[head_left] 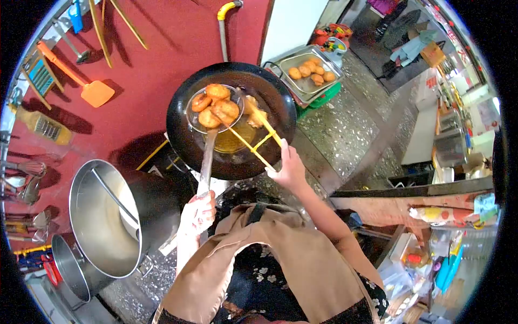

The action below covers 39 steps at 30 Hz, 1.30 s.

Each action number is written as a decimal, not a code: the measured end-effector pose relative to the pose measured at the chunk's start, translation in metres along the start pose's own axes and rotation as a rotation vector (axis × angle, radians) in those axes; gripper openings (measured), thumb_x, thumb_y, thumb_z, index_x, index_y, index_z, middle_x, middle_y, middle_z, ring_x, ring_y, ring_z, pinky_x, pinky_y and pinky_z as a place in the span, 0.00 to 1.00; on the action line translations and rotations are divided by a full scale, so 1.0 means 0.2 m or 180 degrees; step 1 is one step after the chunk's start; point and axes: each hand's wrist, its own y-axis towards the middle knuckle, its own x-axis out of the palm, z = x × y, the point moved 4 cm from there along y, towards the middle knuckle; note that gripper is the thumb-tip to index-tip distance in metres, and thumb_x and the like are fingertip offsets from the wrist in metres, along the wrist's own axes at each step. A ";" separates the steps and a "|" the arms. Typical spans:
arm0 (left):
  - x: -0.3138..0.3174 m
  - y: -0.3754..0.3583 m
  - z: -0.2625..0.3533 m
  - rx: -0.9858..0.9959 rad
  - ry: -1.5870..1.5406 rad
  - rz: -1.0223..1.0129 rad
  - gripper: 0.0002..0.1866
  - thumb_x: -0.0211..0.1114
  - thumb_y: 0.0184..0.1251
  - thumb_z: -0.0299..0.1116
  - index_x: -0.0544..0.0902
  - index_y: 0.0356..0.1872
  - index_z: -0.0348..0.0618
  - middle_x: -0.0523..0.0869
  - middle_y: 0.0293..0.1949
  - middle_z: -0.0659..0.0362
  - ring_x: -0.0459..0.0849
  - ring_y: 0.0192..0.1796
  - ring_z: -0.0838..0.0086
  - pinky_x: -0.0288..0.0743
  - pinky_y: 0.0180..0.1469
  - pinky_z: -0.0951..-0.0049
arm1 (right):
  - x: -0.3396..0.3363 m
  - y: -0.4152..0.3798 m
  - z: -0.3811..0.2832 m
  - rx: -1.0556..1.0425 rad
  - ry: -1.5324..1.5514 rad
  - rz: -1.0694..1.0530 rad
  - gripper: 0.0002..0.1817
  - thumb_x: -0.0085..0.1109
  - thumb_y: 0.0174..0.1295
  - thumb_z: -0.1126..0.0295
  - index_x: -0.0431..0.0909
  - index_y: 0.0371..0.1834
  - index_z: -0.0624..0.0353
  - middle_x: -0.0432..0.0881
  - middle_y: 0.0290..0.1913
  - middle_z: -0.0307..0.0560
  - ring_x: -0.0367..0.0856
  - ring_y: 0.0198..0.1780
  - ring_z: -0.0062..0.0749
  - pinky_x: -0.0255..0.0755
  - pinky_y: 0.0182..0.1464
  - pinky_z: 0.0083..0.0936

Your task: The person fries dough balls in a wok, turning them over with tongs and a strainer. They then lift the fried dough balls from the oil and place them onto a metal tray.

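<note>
Holding skimmer point(215, 108) inside wok point(186, 135) rim, chopsticks point(253, 141) crossing

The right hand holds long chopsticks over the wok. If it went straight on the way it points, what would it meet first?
The right hand points up-left along the chopsticks, so it would probably first meet the fried piece at their tips, above the oil in the wok. Depth is unclear.

Wok point(280, 108) ahead, large pot point(102, 216) crowding left, tray point(307, 86) beyond, floor open right.
</note>
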 end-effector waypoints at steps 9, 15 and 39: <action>-0.06 0.06 -0.14 0.0188 0.0746 0.0690 0.08 0.63 0.55 0.29 0.72 0.32 0.43 0.70 0.19 0.65 0.68 0.17 0.81 0.64 0.16 0.81 | 0.01 0.33 0.12 0.0763 0.0302 -0.0986 0.48 0.67 0.41 0.50 0.56 0.64 0.62 0.71 0.51 0.60 0.75 0.50 0.53 0.71 0.49 0.37; 0.03 0.21 -0.31 0.0359 0.0998 0.1041 0.08 0.64 0.54 0.29 0.73 0.32 0.44 0.70 0.18 0.65 0.69 0.17 0.80 0.63 0.16 0.79 | 0.05 0.52 0.36 0.0522 0.1166 -0.1404 0.40 0.68 0.44 0.57 0.64 0.61 0.62 0.76 0.50 0.56 0.77 0.50 0.42 0.70 0.51 0.30; 0.36 0.75 -0.56 0.1454 0.0031 0.1368 0.08 0.61 0.57 0.31 0.73 0.33 0.42 0.69 0.15 0.67 0.65 0.12 0.85 0.60 0.11 0.82 | -0.09 0.94 2.19 0.1833 0.1986 -0.1380 0.19 0.64 0.50 0.61 0.81 0.42 0.61 0.77 0.27 0.34 0.72 0.24 0.17 0.67 0.24 0.19</action>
